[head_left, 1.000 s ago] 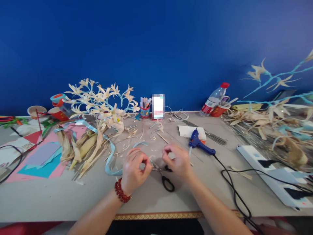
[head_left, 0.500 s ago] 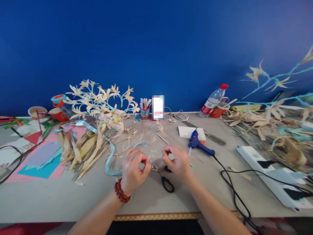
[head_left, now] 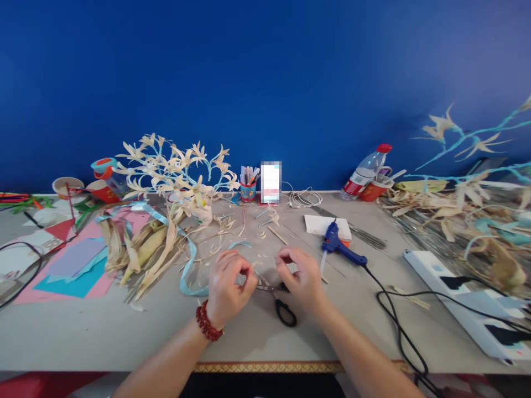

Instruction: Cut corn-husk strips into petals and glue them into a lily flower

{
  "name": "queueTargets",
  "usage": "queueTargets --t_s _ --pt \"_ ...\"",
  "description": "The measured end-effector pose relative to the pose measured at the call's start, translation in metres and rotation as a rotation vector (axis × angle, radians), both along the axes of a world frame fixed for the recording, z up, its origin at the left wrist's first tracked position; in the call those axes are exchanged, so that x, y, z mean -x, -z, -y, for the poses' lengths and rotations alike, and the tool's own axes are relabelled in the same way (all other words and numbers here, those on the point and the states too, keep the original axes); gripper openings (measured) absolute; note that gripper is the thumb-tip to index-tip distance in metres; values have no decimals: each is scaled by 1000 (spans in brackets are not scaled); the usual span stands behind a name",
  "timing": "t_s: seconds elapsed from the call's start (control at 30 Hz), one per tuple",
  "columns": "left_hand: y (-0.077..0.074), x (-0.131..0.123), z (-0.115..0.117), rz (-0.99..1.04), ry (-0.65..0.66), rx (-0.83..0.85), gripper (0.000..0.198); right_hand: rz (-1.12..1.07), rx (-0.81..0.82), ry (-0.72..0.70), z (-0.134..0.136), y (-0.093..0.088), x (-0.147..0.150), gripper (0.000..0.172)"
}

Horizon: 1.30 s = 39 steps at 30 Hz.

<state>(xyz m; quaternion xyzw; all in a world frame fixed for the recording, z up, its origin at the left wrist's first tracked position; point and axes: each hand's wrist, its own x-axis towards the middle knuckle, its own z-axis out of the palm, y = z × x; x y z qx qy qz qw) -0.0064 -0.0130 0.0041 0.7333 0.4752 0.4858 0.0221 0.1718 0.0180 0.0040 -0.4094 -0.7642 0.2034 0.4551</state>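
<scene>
A person sits at a grey table strewn with craft material, both bare hands close together over its middle. The left hand, with a red bead bracelet at the wrist, has its fingertips pinched together. The right hand is curled the same way, thumb against fingers. Whatever sits in either pinch is too small to make out.

A pair of scissors lies flat on the table between and just below the two hands. One black handle loop shows clearly beside the right wrist; the other is mostly covered by the right palm. The blades point toward the left hand's fingertips, and I cannot tell if either hand touches them.

Just beyond the left hand a light blue ribbon curls past a heap of dried corn husks. A blue glue gun rests near the right hand, and its black cord runs off the table's near edge. At the back wall a small upright rectangle is blurred out.
</scene>
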Motion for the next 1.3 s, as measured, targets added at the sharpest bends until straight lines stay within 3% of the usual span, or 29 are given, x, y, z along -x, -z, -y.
queueTargets --t_s 0.17,0.33,0.5,0.7,0.9,1.0,1.17,1.23,1.3 --pt "-1 -2 1 -28 13 18 14 58 58 -132 5 -4 11 6" --pt "-1 -4 1 -45 24 32 15 84 -22 -83 3 1 14 11" --pt "0 0 -2 -27 -27 -8 16 54 -67 86 -2 3 -4 9" --pt "-1 -1 -1 -54 1 11 16 102 -3 -95 5 -3 12 6" --pt "-2 0 -1 -52 -31 -9 16 24 -59 56 0 2 3 11" --pt "-1 2 -1 -53 -24 -22 13 -121 133 -7 -2 1 -2 10" --pt "0 7 0 -110 22 -83 18 -587 894 -488 7 2 16 25" --pt "1 9 1 -123 46 -117 22 -707 1039 -567 10 3 22 28" --pt "2 10 1 -111 66 -130 26 -754 1085 -571 10 5 23 30"
